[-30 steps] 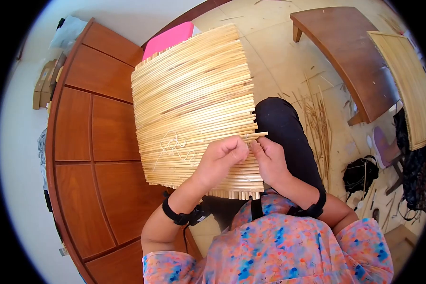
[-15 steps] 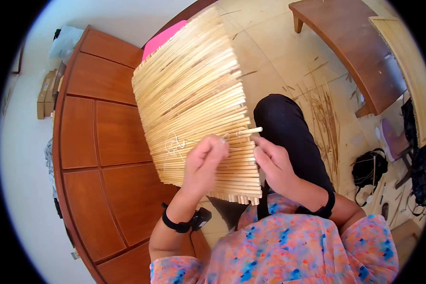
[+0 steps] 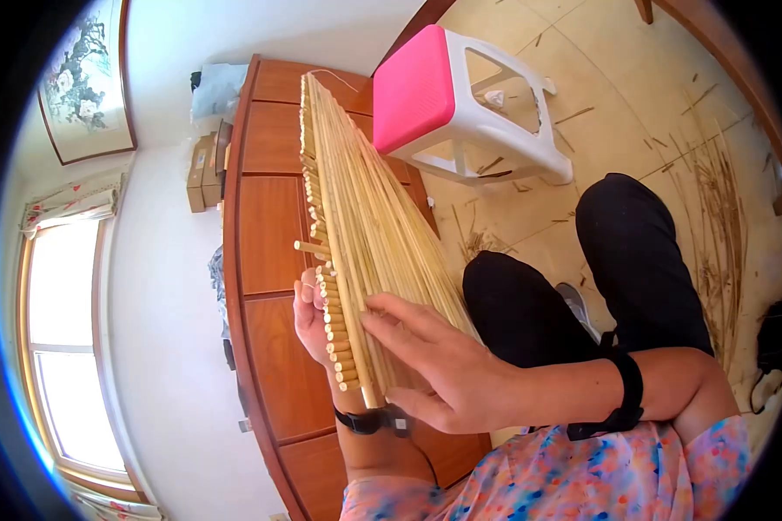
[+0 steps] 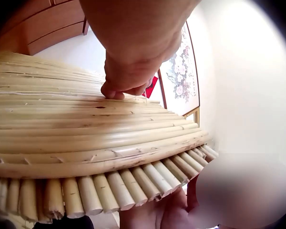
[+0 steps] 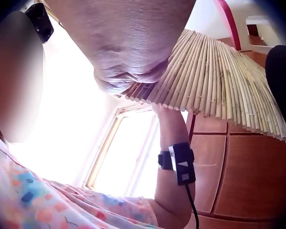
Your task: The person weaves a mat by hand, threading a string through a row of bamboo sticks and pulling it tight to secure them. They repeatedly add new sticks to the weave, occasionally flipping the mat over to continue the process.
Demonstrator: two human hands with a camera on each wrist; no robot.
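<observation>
The stick mat (image 3: 382, 226) is tilted up on edge, its row of cut ends facing left in the head view; one stick (image 3: 308, 249) juts out farther. My left hand (image 3: 311, 319) is on the far side with curled fingers, pinching a thin white thread; in the left wrist view the left hand (image 4: 133, 71) is close over the mat (image 4: 86, 138). My right hand (image 3: 443, 373) rests on the mat's near face with fairly straight fingers, its thumb by the lower edge. In the right wrist view, the right hand's (image 5: 128, 71) fingertips are hidden.
A white stool (image 3: 487, 130) with a pink seat stands beyond the mat. A reddish wooden cabinet (image 3: 274, 230) is behind it on the left. Loose sticks (image 3: 712, 217) lie on the floor at right, past the knees (image 3: 643, 234).
The mat has swung up from nearly flat to steeply tilted. My left hand has gone round behind its edge, and my right hand has moved onto its near face. The head view has turned left.
</observation>
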